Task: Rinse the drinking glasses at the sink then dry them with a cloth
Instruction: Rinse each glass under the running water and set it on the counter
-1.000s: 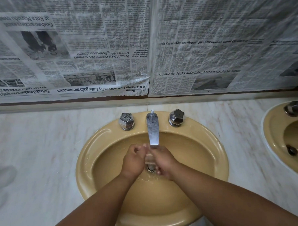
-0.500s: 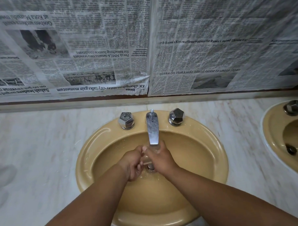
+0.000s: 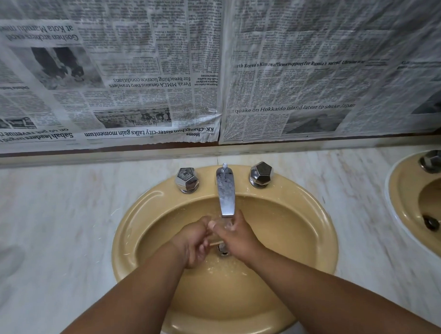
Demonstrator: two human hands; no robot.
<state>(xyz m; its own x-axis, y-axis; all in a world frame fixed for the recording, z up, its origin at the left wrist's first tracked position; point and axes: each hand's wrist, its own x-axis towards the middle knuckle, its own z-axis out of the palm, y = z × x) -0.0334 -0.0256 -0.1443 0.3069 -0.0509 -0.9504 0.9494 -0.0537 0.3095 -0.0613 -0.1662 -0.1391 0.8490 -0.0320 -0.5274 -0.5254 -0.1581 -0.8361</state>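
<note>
My two hands meet in the yellow sink (image 3: 131,227), right under the chrome spout (image 3: 225,191). Water runs down from the spout onto them. A clear drinking glass (image 3: 227,224) shows faintly between my hands and is hard to make out. My right hand (image 3: 242,241) curls round it from the right, thumb on top. The curled fingers of my left hand (image 3: 192,242) hold its left side. The glass hangs just above the drain (image 3: 223,250). Most of it is hidden by my fingers.
Two faceted chrome tap knobs (image 3: 187,180) (image 3: 261,175) flank the spout. A pale marble counter (image 3: 54,222) surrounds the basin. The rim of a second yellow sink (image 3: 392,190) sits at the right edge. Newspaper sheets (image 3: 136,82) cover the wall behind.
My left hand has rolled so its curled fingers face up and has slid a little toward me. My right hand has shifted slightly up under the spout.
</note>
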